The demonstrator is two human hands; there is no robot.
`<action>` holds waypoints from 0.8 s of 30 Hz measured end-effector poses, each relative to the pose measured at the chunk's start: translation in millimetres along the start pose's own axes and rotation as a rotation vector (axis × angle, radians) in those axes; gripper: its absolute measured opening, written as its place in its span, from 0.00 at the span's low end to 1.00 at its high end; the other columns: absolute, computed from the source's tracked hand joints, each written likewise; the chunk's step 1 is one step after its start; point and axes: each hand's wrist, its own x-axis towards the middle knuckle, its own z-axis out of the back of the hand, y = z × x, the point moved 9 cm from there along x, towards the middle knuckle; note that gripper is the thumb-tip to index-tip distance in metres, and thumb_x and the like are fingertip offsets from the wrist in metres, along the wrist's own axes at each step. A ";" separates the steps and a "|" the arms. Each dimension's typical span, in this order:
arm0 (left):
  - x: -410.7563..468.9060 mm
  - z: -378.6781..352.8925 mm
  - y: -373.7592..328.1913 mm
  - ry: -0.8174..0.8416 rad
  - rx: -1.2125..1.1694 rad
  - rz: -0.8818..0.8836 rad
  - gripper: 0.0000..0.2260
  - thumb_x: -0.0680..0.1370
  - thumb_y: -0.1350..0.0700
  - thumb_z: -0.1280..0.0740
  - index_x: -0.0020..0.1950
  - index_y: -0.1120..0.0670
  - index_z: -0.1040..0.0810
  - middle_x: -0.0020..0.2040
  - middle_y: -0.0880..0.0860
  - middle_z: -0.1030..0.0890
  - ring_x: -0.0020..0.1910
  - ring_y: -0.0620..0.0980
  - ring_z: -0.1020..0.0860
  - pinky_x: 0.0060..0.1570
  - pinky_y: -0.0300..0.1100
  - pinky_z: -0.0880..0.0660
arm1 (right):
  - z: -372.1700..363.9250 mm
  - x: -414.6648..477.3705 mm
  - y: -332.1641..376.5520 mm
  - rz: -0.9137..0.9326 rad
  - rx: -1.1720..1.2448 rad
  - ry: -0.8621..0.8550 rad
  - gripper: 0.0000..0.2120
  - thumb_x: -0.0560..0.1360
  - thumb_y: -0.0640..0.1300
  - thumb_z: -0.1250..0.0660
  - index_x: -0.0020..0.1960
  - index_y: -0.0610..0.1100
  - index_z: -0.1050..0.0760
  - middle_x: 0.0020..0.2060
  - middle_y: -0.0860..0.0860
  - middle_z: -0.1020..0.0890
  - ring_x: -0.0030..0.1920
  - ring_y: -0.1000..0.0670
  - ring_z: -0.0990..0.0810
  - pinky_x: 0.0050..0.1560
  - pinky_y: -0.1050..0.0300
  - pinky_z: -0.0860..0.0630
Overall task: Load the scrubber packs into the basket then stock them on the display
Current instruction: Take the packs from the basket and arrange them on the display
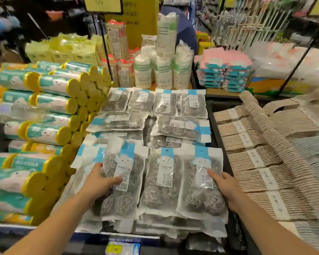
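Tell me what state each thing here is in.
left front pack, tilted, lying over other packs.
middle front pack, flat, untouched.
right front pack, flat, held at its edge.
left hand, grips left front pack, thumb on top.
right hand, holds right front pack's edge.
bag rolls, stacked on their sides.
paper cup sleeves, standing upright.

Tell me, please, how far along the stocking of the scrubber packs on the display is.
Mostly done, it seems: rows of scrubber packs already cover the display. In hand: the left hand grips the tilted front-left pack, the right hand holds the front-right pack by its edge, apparently to settle them. Left: straightening the front row; no basket shows, so remaining stock is unknown.
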 end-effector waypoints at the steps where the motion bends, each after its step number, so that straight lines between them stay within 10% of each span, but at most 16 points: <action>1: 1.5 -0.9 1.5 -0.005 0.042 -0.017 0.26 0.68 0.59 0.21 0.59 0.52 0.31 0.51 0.56 0.17 0.43 0.54 0.18 0.37 0.48 0.21 | -1.5 3.5 -6.0 -0.018 -0.002 0.002 0.18 0.77 0.49 0.28 0.60 0.38 0.24 0.48 0.42 0.14 0.45 0.42 0.14 0.41 0.52 0.19; 15: 10.6 20.4 1.0 -0.003 0.331 -0.071 0.44 0.73 0.49 0.26 0.81 0.55 0.49 0.67 0.51 0.25 0.60 0.54 0.24 0.61 0.48 0.29 | -54.0 16.5 -4.7 0.069 -0.227 0.001 0.14 0.79 0.50 0.32 0.60 0.44 0.25 0.43 0.56 0.20 0.42 0.56 0.21 0.37 0.58 0.25; 20: 17.9 21.3 10.2 -0.020 0.572 -0.073 0.48 0.75 0.42 0.31 0.80 0.59 0.58 0.73 0.62 0.38 0.72 0.63 0.39 0.70 0.56 0.38 | -56.3 20.0 -5.5 0.083 -0.419 -0.060 0.25 0.76 0.61 0.33 0.65 0.46 0.24 0.55 0.49 0.16 0.53 0.47 0.18 0.56 0.46 0.21; 24: 15.5 23.0 8.7 -0.114 0.800 -0.130 0.47 0.75 0.32 0.40 0.80 0.60 0.55 0.71 0.62 0.40 0.69 0.61 0.38 0.66 0.55 0.33 | -53.4 18.5 -7.8 0.087 -0.709 -0.142 0.40 0.77 0.68 0.41 0.77 0.41 0.41 0.71 0.42 0.30 0.67 0.39 0.27 0.62 0.44 0.27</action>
